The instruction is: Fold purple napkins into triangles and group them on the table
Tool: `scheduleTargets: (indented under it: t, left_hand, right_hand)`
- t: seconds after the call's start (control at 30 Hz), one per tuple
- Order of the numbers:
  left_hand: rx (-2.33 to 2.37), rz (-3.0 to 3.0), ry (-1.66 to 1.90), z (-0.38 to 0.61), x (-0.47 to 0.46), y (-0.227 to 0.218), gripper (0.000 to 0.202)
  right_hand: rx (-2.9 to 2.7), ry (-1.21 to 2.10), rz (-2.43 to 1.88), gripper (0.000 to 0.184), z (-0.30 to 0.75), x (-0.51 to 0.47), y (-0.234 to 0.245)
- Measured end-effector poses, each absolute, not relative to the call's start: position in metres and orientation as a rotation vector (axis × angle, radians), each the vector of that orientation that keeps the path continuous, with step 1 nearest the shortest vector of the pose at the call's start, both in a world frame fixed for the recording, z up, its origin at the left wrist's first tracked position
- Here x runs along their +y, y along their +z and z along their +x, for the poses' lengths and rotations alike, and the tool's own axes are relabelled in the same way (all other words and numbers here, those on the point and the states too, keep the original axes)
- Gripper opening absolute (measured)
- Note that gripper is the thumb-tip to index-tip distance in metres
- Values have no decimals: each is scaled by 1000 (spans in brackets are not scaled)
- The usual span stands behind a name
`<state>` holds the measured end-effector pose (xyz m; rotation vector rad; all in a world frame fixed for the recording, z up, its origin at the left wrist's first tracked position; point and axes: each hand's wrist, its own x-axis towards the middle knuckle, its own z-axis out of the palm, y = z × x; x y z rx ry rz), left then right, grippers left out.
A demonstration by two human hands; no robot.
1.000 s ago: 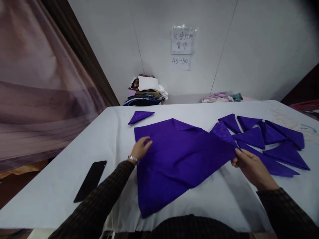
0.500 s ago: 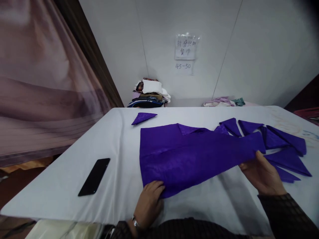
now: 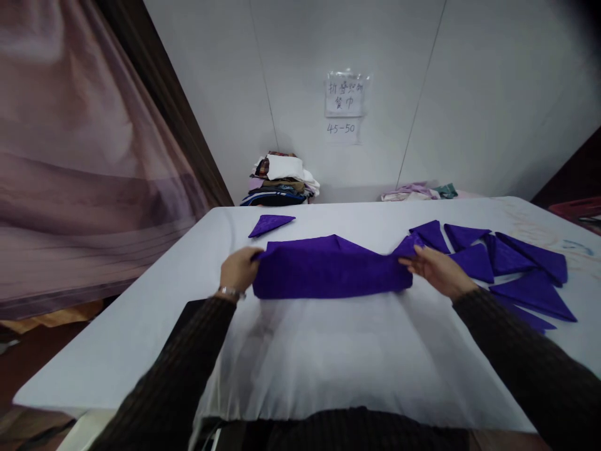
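A purple cloth napkin [image 3: 328, 272] lies across the middle of the white-covered table, its near part folded up toward the far edge. My left hand [image 3: 240, 270] pinches its left corner, and the fingertips are partly behind the fabric. At the opposite end, my right hand [image 3: 434, 266] grips the right corner between thumb and fingers. Several purple napkins folded into triangles [image 3: 509, 255] lie just beyond my right hand. One small folded purple triangle [image 3: 271, 224] sits apart near the back left.
A black phone [image 3: 188, 316] lies on the left, partly covered by my left sleeve. Stacked folded clothes [image 3: 282, 178] stand behind the white tablecloth's [image 3: 141, 313] far edge, with more cloth [image 3: 413, 191] farther right. A handwritten sign [image 3: 344, 94] hangs on the wall. Pink curtain [image 3: 84, 156] hangs at left.
Both hands have moved away from me with the napkin's near edge, folding it over toward the far side. My right hand has also shifted left; the napkin now looks much narrower.
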<state>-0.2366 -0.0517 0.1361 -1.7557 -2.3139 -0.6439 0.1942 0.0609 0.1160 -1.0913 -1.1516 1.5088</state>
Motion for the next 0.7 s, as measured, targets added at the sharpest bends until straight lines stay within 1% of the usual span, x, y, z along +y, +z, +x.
scheduleTargets:
  t: [0.03,0.07,0.17,0.23,0.3,0.37,0.47,0.6,0.7]
  left_hand:
    - [-2297,-1721,-663,-238,-34,155,32]
    - [-2242,-1688,-712,-239,-21,176,32]
    - [-1924,-1622,-953,-236,-12,237,32]
    - [-1733,-1631,-1028,-232,-26,264,30]
    - [-1637,-1646,-1030,-231,-47,273,28]
    - [-1618,-1697,-1013,-232,-68,263,26]
    - [-1682,-1834,-1010,-235,-97,228,24]
    - [-1910,-1982,-1121,-235,-133,183,22]
    - [-2122,-2058,-1237,-230,-158,162,19]
  right_hand:
    - [-1087,1553,-1011,6,189,73,133]
    - [-1045,1516,-905,7,185,81,152]
    - [-1051,1256,-635,24,187,79,206]
    - [-1123,1162,-604,11,195,62,225]
    - [-1178,1142,-658,7,206,40,226]
    - [-1197,1172,-755,8,217,22,211]
    - [-1184,1217,-938,14,237,1,174]
    - [-1242,1268,-1236,24,264,-22,124]
    - [-1382,1333,-1389,31,278,-42,99]
